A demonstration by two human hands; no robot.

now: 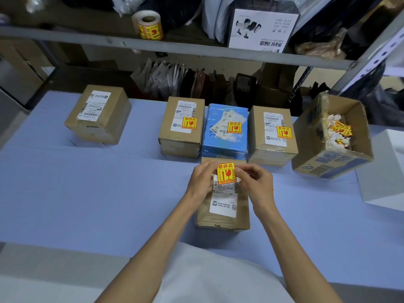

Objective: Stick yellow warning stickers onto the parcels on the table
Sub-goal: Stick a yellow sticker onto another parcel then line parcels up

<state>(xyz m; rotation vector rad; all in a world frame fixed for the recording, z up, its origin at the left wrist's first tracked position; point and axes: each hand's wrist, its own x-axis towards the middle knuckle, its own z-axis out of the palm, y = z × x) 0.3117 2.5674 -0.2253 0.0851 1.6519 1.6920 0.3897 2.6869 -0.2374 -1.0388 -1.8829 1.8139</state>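
A yellow warning sticker with red print is held between my left hand and my right hand, each pinching one side edge. It hovers over the far end of a brown parcel with a white shipping label. Behind stand three parcels carrying yellow stickers: a brown one, a blue one and another brown one. A brown parcel at the far left bears only a white label.
An open cardboard box at the right holds peeled sticker backings. A sticker roll stands on the shelf above, beside a white carton. The blue table carries a white box at its right edge.
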